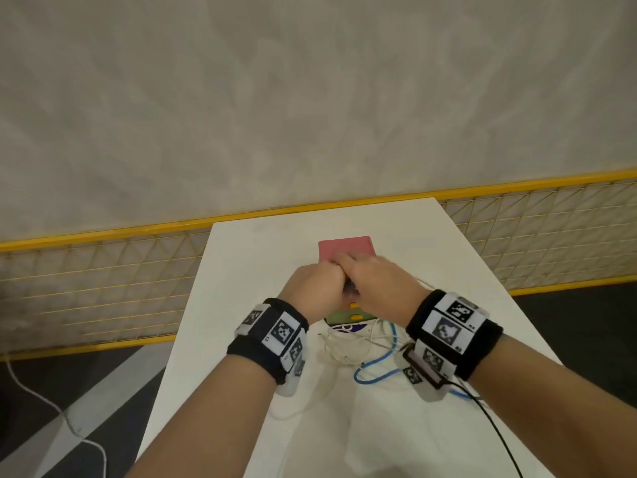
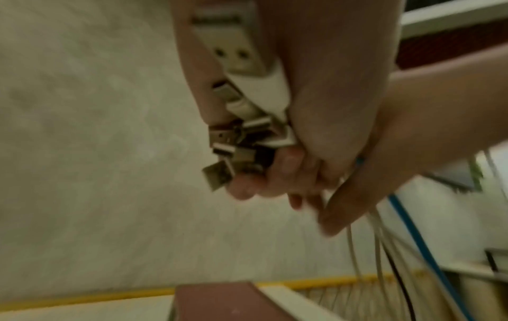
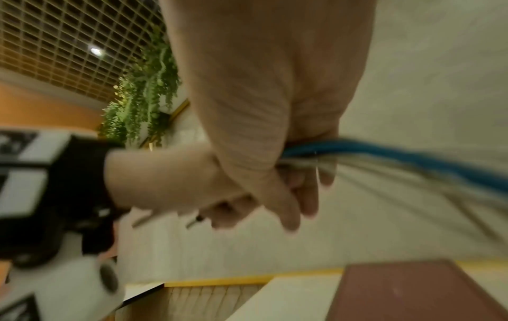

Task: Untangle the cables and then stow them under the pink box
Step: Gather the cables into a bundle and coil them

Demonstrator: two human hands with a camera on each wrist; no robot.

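Both hands meet in the air just in front of the pink box (image 1: 346,248), which lies flat on the white table (image 1: 241,270). The left hand (image 1: 315,288) is closed around a cluster of metal plugs (image 2: 236,147) and white connector ends, probably to keep all the ends gathered in one place so the strands can be sorted out from there. The right hand (image 1: 381,282) is curled around the cables (image 3: 357,152) right next to it, blue and white strands running out of its fist, likely so it can slide along and comb them straight. The slack hangs down onto the table near the person, still looped together. Both wrists are raised, knuckles up, fists touching.
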